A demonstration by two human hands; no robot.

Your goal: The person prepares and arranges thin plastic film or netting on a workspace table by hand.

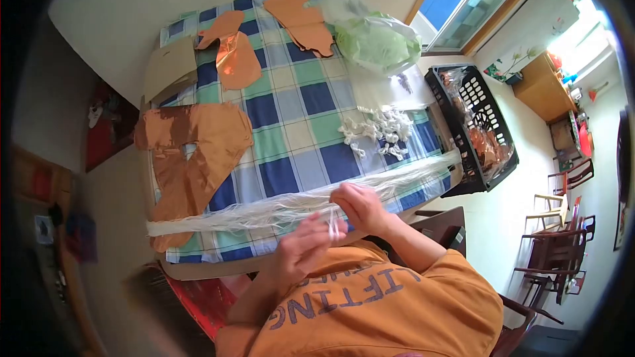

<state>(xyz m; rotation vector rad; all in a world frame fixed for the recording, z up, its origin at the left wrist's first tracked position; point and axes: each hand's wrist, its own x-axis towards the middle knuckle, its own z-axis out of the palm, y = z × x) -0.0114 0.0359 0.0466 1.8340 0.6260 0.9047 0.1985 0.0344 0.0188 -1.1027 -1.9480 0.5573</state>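
A long bundle of loose white thread (264, 212) stretches across the front of the bed, from its left edge to its right. My left hand (305, 246) is close to my body, with some white strands looped about its fingertips; the fingers are slightly blurred. Just right of it and a little higher, my right hand (360, 206) is closed in a pinch on the same strands, in front of the bundle. Small knotted pieces of white thread (380, 131) lie in a pile beyond my right hand.
Shiny copper-coloured foil cutouts (198, 152) lie on the checked sheet (281, 102), beside a cardboard piece (170, 69). A pale green plastic bag (377, 43) rests at the back right. A black plastic crate (486, 96) holding wrapped copper-coloured items stands against the bed's right side.
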